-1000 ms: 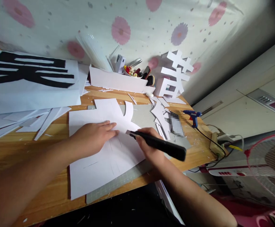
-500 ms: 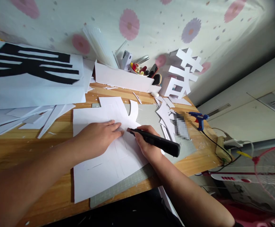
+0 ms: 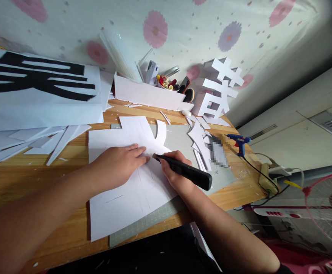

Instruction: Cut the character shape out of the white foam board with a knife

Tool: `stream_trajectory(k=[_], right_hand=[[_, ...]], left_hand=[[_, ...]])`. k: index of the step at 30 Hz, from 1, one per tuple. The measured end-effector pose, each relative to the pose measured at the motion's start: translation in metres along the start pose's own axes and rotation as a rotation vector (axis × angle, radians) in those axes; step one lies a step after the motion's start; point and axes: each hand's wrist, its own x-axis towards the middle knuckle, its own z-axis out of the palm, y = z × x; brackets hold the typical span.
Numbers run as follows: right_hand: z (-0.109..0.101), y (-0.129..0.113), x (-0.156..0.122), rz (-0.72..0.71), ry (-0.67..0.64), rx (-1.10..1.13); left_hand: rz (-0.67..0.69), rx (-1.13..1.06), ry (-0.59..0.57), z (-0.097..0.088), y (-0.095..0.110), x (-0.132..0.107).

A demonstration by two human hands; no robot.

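A white sheet [image 3: 117, 217] is laid across a grey cutting mat [image 3: 154, 220] on a wooden table [image 3: 65, 232], its left part being extended past the mat's edge. Thin lines are marked on its surface. The left hand [image 3: 120, 163] is placed palm down on the middle of the sheet, with the fingers stretched out and nothing grasped. A black knife [image 3: 196, 176] is gripped in the right hand [image 3: 178, 182]; its handle is slanted, and its blade is directed at the sheet just beside the left fingertips. Whether the sheet is pierced there cannot be told. A curved white piece [image 3: 162, 131] is seen at the sheet's far edge. At right, white offcuts [image 3: 200, 142] are scattered over the mat, and a blue glue gun [image 3: 239, 140] is set near the table's right edge. At the back, a bowl of tools [image 3: 168, 84] is partly hidden by a long white board [image 3: 148, 94], with a raised white character [image 3: 223, 91] stood to its right. At left, a bold black character is shown on a large paper [image 3: 48, 112].
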Motion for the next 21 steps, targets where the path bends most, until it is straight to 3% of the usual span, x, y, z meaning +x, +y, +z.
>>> stream_trajectory(k=[11, 21], right_hand=[[-0.004, -0.003, -0.006, -0.069, -0.087, -0.019], [-0.013, -0.007, -0.023, -0.150, -0.070, -0.061]], left_hand=[[-0.027, 0.040, -0.036, 0.000, 0.000, 0.001], [-0.067, 0.056, -0.026, -0.001, 0.005, 0.002]])
